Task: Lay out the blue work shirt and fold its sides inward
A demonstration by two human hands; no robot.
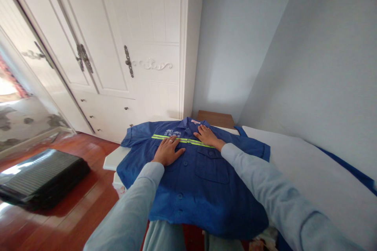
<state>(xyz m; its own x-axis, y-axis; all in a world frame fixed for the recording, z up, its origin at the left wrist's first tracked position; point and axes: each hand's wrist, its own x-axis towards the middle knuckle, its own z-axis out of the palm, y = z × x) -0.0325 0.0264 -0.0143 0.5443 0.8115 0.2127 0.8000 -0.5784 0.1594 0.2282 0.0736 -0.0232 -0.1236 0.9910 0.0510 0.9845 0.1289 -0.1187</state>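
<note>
A blue short-sleeved work shirt (188, 184) is spread out front side up, its collar away from me and its hem hanging toward my legs. Yellow-green reflective tape crosses its chest, with white printing above the tape on the left. My left hand (169, 151) lies flat on the chest over the tape, fingers stretched out, a ring on one finger. Just below the collar, my right hand (207, 137) rests with spread fingers on the fabric. The surface under the shirt is mostly hidden; a white edge shows at the left.
A white wardrobe (153, 19) with dark handles stands ahead. On the reddish wooden floor (67, 204) at the left lies a black suitcase (44, 176). A brown wooden piece (216, 117) sits by the wall behind the collar. To the right is a white flat surface (309, 164) with blue edges.
</note>
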